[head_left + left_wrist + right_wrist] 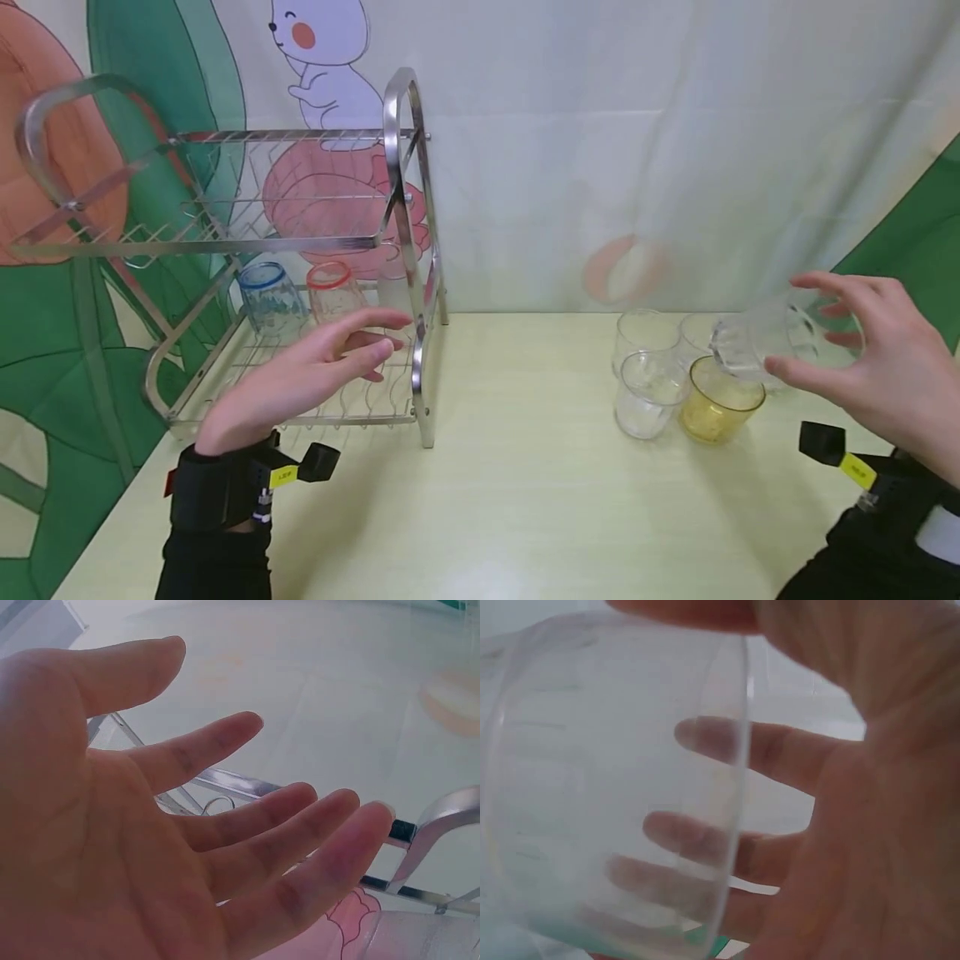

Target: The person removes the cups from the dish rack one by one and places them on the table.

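Note:
My right hand holds a clear glass by its rim end, thumb on one side and fingers on the other. The glass lies tilted on its side in the air, base to the left, above a yellow glass. Clear glasses stand upright beside the yellow one. Loosely bent and holding nothing, my left hand hovers before the lower shelf of a metal rack. On that shelf, a blue-rimmed glass and a red-rimmed glass stand upside down, the latter partly hidden by my left hand.
Another pale clear glass stands on the lower shelf near the rack's right post. The rack's upper shelf overhangs these glasses. A printed curtain hangs behind the pale tabletop.

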`<state>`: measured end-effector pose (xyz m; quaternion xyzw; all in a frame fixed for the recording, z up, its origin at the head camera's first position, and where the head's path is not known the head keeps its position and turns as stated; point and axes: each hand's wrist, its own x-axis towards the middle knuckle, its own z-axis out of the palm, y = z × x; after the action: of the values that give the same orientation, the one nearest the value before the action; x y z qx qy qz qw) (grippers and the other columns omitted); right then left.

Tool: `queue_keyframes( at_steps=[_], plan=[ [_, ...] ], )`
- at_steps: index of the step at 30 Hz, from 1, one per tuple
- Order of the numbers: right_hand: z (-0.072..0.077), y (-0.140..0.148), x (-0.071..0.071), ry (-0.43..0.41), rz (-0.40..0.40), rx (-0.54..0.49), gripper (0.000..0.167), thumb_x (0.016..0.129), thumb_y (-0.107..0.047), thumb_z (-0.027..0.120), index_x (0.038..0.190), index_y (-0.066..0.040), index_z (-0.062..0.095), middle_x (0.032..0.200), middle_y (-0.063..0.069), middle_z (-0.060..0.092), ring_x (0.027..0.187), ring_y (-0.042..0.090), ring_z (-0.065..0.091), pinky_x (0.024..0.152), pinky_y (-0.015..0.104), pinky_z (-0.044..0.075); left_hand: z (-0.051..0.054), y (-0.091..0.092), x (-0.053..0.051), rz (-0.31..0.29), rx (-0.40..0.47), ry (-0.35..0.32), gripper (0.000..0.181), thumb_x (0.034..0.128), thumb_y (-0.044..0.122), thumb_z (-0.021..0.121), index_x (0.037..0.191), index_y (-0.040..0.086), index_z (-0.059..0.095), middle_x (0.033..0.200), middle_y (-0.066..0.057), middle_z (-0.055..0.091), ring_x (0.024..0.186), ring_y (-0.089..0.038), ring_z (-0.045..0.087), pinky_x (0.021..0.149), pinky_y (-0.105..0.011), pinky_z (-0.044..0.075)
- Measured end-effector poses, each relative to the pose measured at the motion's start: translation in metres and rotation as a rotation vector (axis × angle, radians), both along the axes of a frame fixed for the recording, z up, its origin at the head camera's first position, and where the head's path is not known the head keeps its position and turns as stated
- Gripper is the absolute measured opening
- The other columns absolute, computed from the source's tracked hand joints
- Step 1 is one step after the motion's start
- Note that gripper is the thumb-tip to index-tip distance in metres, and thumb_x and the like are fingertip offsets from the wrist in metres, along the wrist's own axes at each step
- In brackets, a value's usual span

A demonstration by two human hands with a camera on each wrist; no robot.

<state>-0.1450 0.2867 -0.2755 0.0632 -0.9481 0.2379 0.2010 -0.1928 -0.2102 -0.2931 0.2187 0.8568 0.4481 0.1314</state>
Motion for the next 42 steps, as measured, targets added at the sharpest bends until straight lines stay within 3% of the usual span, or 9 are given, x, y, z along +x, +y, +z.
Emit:
queue_keyframes(
  at_steps=[7,13,17,22,29,34,42],
  plan=[
    [-0.007,0.010,-0.013,-0.061,-0.005,-0.034,0.074,0.083,-0.022,0.080,0.143,-0.003,0.042,0.134,0.033,0.029,0.107,0.049,0.045,0.083,0.065,0.043,-0.003,-0.013,0.001,0.064,-0.013,-0.005,0.052,0.0999,0.049,0.050,0.145,0.026,0.041,0.145,0.001,0.043,0.111,-0.027,0.059,0.095,-0.055,0.044],
    [-0.015,0.024,-0.023,-0.113,-0.060,0.032,0.072,0.085,-0.029,0.076,0.139,0.003,0.040,0.132,0.038,0.030,0.102,0.050,0.042,0.069,0.054,0.042,-0.009,-0.021,-0.003,0.125,-0.003,-0.035,0.056,0.0973,0.055,0.050,0.145,0.029,0.041,0.147,0.001,0.038,0.115,-0.029,0.057,0.097,-0.056,0.042],
    [-0.023,0.035,-0.027,-0.144,-0.085,0.034,0.074,0.087,-0.029,0.074,0.139,0.007,0.038,0.133,0.041,0.028,0.107,0.054,0.037,0.070,0.062,0.042,-0.013,-0.022,-0.010,0.139,-0.009,-0.015,0.056,0.0977,0.053,0.051,0.146,0.025,0.041,0.147,-0.003,0.040,0.116,-0.031,0.055,0.097,-0.056,0.043],
    [-0.034,0.048,-0.031,-0.176,-0.121,0.033,0.074,0.087,-0.030,0.073,0.139,0.009,0.037,0.133,0.043,0.027,0.111,0.055,0.033,0.071,0.063,0.040,-0.023,-0.026,-0.015,0.174,-0.004,0.006,0.057,0.0992,0.050,0.050,0.147,0.022,0.039,0.144,-0.006,0.042,0.119,-0.033,0.053,0.096,-0.055,0.044],
    [-0.048,0.067,-0.039,-0.274,-0.174,0.055,0.071,0.086,-0.027,0.073,0.134,0.010,0.037,0.130,0.048,0.024,0.118,0.061,0.022,0.077,0.067,0.037,-0.035,-0.029,-0.020,0.217,-0.058,0.068,0.055,0.1013,0.046,0.048,0.147,0.016,0.040,0.143,-0.012,0.044,0.123,-0.035,0.049,0.094,-0.053,0.047],
    [-0.057,0.076,-0.045,-0.333,-0.183,0.036,0.074,0.086,-0.029,0.072,0.136,0.011,0.034,0.131,0.051,0.020,0.119,0.063,0.019,0.071,0.063,0.041,-0.035,-0.031,-0.030,0.207,-0.101,0.132,0.052,0.1031,0.039,0.049,0.145,0.010,0.040,0.144,-0.017,0.043,0.128,-0.038,0.043,0.097,-0.056,0.043],
    [-0.068,0.087,-0.051,-0.398,-0.183,0.013,0.077,0.087,-0.031,0.069,0.139,0.011,0.030,0.130,0.055,0.015,0.116,0.064,0.019,0.067,0.058,0.042,-0.025,-0.021,-0.059,0.165,-0.186,0.209,0.044,0.1042,0.030,0.049,0.140,0.004,0.047,0.139,-0.020,0.049,0.123,-0.040,0.049,0.093,-0.057,0.046]
  ],
)
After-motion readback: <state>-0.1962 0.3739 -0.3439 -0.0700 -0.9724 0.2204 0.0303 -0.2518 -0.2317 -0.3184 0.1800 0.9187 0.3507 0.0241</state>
